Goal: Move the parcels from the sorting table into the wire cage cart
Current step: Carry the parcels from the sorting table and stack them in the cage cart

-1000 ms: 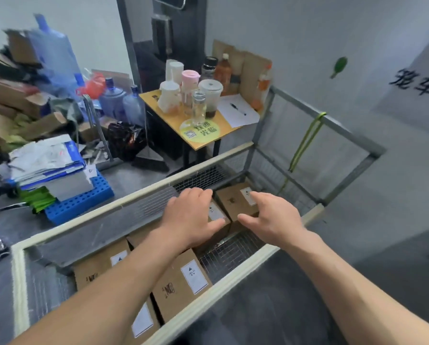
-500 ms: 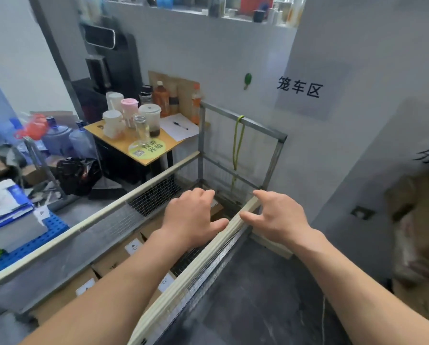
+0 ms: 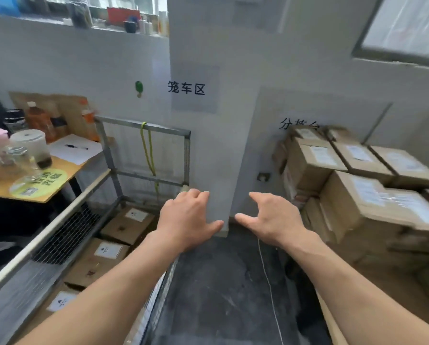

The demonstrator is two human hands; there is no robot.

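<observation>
Your forearms reach in from the bottom of the view, both hands empty. Your left hand (image 3: 187, 217) is palm down with its fingers loosely bent and the thumb stretched towards the right; it holds nothing and hovers over the near corner of the wire cage cart (image 3: 163, 129). Your right hand (image 3: 270, 216) hangs beside it, a little apart, with curved, spread fingers, the thumb pointing left and nothing in its grasp. It is above the dark floor (image 3: 221, 295), where a thin white cord (image 3: 268, 282) trails.

Below and left of your left hand, brown cardboard parcels (image 3: 123, 227) lie flat on the bottom of the cart in a row, white labels up. To your right, more labelled parcels (image 3: 310, 163) are stacked in layers against the wall, well apart from both hands.

A yellow-green strap (image 3: 147, 150) hangs over the cart's far top bar. Left of the cart stands an orange-topped desk (image 3: 70, 169) with a sheet of paper (image 3: 66, 154), a pen (image 3: 76, 146), a lidded cup (image 3: 31, 145) and bottles.

On the wall behind, a sign (image 3: 186, 88) reads 笼车区, and another sign (image 3: 298, 123) is partly hidden by the stack.
</observation>
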